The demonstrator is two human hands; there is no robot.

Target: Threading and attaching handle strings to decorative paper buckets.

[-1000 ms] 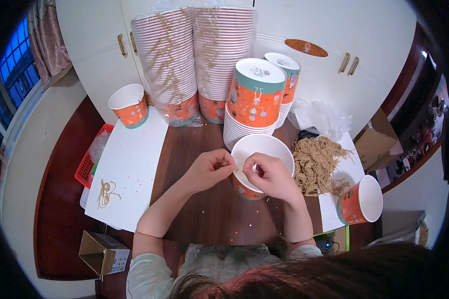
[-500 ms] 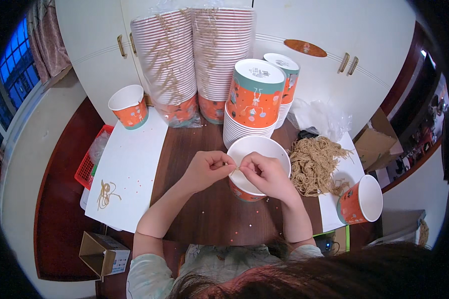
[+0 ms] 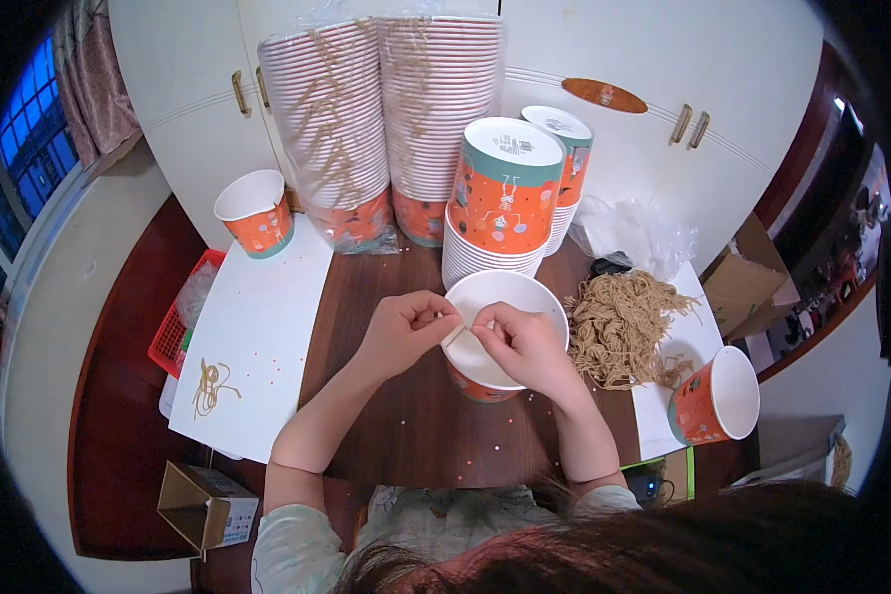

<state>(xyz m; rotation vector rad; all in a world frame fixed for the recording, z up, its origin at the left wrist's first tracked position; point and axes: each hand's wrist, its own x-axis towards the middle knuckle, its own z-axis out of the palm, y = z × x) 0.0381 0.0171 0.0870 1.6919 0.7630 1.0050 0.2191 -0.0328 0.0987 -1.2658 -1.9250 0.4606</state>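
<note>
Both hands meet over a white-lined orange paper bucket (image 3: 535, 289) on the brown middle of the table. My left hand (image 3: 406, 332) is closed in a pinch on a short, pale piece of cord (image 3: 453, 336) at the bucket's near left rim. The fingertips of my right hand (image 3: 527, 346) are pinched at the other end of that cord, close to the left fingertips. Fingers hide most of the cord and part of the bucket's mouth. Right of the bucket lies a tangled heap of tan cords (image 3: 619, 332).
Behind the bucket stand upturned bucket stacks (image 3: 505, 213) and tall bagged stacks (image 3: 332, 129). Single buckets stand at the left (image 3: 257, 233) and right edge (image 3: 698, 406). A few loose cords (image 3: 208, 386) lie left. Clear plastic bags (image 3: 634, 233) sit behind the heap.
The bucket has shifted slightly left. My hands have turned a little, and more of the pale cord shows below the left fingertips.
</note>
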